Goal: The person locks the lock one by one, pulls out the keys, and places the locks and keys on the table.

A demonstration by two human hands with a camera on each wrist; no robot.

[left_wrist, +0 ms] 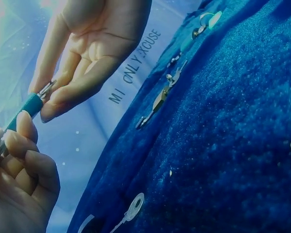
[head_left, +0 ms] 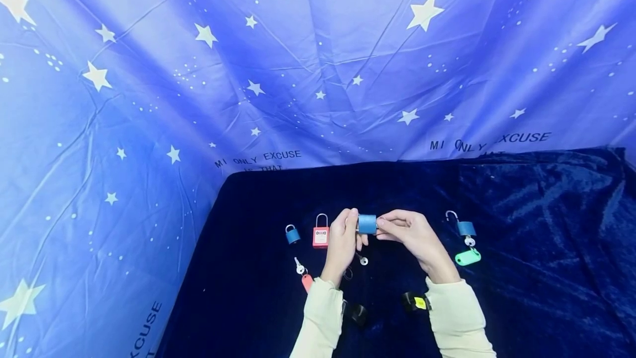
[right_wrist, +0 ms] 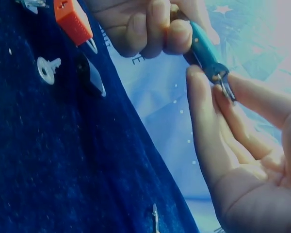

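Observation:
Both hands hold one blue padlock [head_left: 367,224] raised above the dark blue cloth. My left hand [head_left: 343,239] grips it at the left end, fingers curled beside its body [left_wrist: 25,110]. A metal piece shows at that end, mostly hidden by the fingers, so its kind cannot be made out. My right hand [head_left: 414,236] pinches the other end, where the metal shackle [right_wrist: 225,87] sticks out between thumb and fingers. Whether the shackle is locked is hard to tell. A loose key [head_left: 364,261] lies on the cloth below the hands.
Left of the hands lie a small blue padlock [head_left: 293,235], a red padlock [head_left: 320,238] and a key [head_left: 300,268] with a red tag [head_left: 307,282]. To the right rests another blue padlock [head_left: 467,228], its shackle raised, beside a key with a green tag [head_left: 468,258]. Starry curtains [head_left: 318,70] hang behind.

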